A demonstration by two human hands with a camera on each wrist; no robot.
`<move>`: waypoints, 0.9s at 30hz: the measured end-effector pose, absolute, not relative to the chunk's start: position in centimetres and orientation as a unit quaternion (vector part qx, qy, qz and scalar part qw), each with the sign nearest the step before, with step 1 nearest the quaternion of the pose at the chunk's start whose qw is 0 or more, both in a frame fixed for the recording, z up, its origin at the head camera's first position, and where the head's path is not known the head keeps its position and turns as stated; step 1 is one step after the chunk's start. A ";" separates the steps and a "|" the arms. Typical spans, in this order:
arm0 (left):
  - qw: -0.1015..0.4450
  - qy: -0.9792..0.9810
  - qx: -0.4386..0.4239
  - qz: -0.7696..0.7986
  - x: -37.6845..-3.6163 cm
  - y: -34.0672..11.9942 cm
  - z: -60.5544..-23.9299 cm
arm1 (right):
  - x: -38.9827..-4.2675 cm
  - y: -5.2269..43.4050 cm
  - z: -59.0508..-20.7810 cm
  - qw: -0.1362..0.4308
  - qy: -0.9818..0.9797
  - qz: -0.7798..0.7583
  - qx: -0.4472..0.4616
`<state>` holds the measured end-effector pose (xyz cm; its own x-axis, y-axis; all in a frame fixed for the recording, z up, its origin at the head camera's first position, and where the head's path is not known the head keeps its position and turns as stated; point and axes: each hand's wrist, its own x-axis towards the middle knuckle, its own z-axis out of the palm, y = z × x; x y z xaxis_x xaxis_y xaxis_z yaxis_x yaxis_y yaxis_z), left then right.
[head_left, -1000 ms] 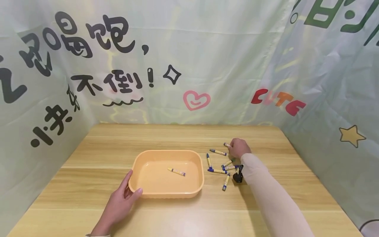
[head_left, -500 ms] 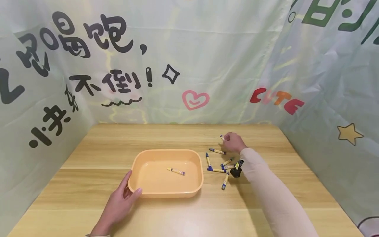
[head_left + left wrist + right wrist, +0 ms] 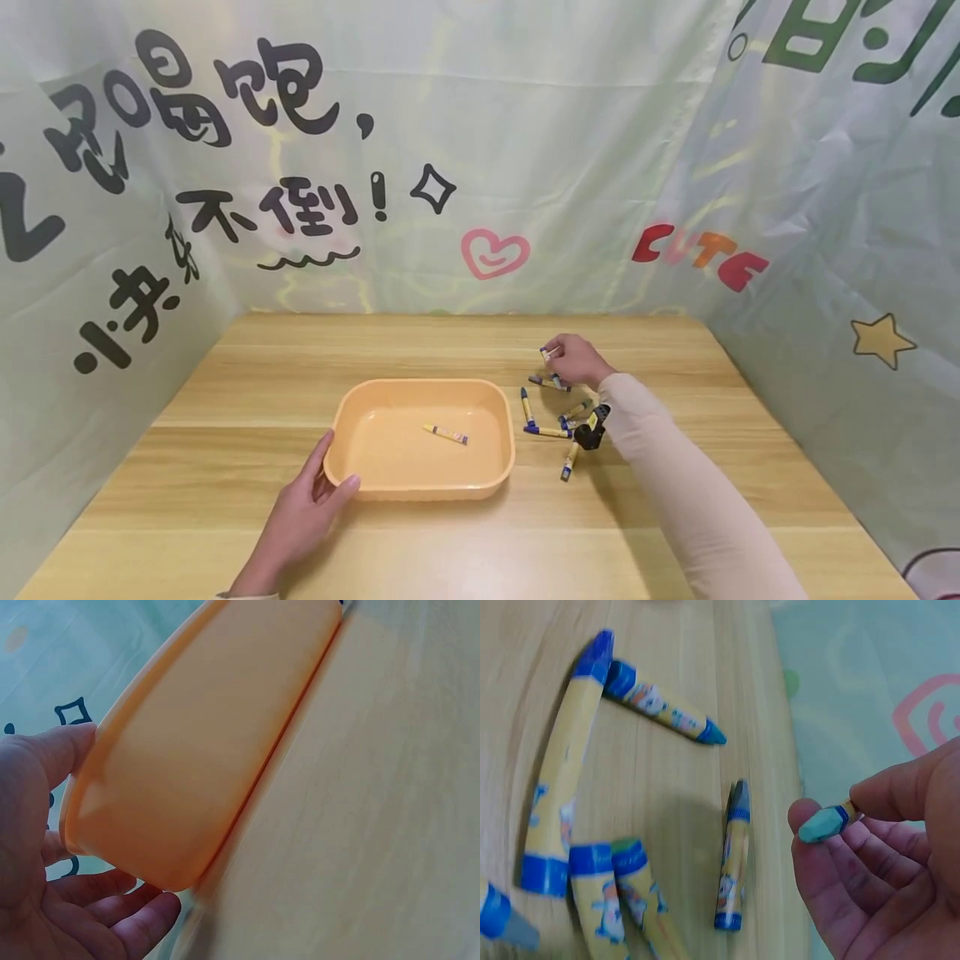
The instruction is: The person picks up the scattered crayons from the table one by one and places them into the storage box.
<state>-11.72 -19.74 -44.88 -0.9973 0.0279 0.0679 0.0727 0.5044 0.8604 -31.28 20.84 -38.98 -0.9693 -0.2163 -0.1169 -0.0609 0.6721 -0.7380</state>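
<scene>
My right hand (image 3: pixel 570 358) pinches a crayon (image 3: pixel 826 823) with a pale blue-green tip, lifted above the table; in the head view the crayon (image 3: pixel 547 353) sticks out to the left of the fingers. Below it several crayons (image 3: pixel 551 432) lie scattered on the wood, also seen close up as crayons (image 3: pixel 736 864) in the right wrist view. An orange tub (image 3: pixel 352 413) sits left of them with one crayon (image 3: pixel 447 433) inside. My left hand (image 3: pixel 311 500) holds the tub's near left corner, thumb on the rim; its fingers (image 3: pixel 112 889) curl under the tub (image 3: pixel 217 750).
The wooden table (image 3: pixel 465 533) is walled by printed cloth (image 3: pixel 450 150) on the back, left and right. A black wrist camera mount (image 3: pixel 592 433) hangs under my right sleeve, just above the scattered crayons.
My right hand picked a crayon off the table at the far side of the pile, lifted it and carried it leftward. The left hand and tub stayed put.
</scene>
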 end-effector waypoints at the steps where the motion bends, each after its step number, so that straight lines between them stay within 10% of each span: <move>1: 0.023 -0.867 -0.029 -0.497 -11.8 -19.7 -44.9 | -31.2 20.7 -38.9 0.097 0.908 -0.400 -0.080; 27: 0.017 -0.865 -0.031 -0.500 -11.6 -19.7 -44.6 | -29.3 14.8 -36.8 0.104 0.889 -0.409 -0.178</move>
